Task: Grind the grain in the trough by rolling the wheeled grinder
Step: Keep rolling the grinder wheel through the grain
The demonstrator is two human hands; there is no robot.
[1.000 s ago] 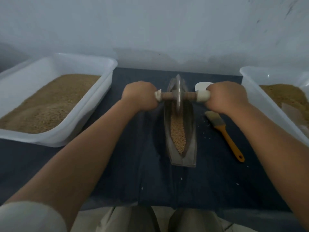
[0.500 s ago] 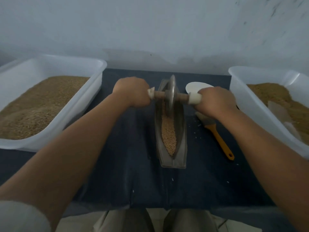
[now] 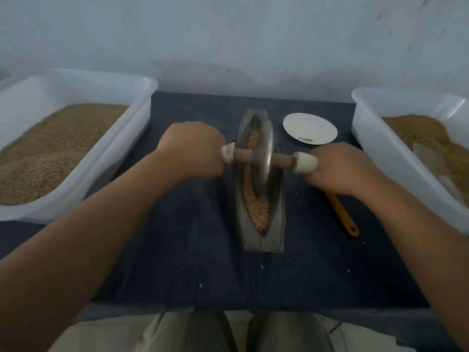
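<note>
Grain (image 3: 257, 212) is seen mostly whole in the trough (image 3: 278, 224) at mid-table; the grinder (image 3: 264, 158) is set amid it, its handles clasped by the left hand (image 3: 193, 151) and right hand (image 3: 340, 171); much rolling is judged left

1. I see my left hand (image 3: 193, 151) and right hand (image 3: 340, 171) each gripping one end of the grinder (image 3: 264, 158) axle.
2. Its wheel sits mid-trough (image 3: 276, 224), in the grain (image 3: 257, 209).
3. Plate (image 3: 309, 128) lies beyond my right hand; the brush (image 3: 342, 217) handle pokes out from under that hand.
4. Left tub (image 3: 142, 115) and right tub (image 3: 375, 138), both holding brown granules, flank the trough on the cloth (image 3: 177, 250).
</note>
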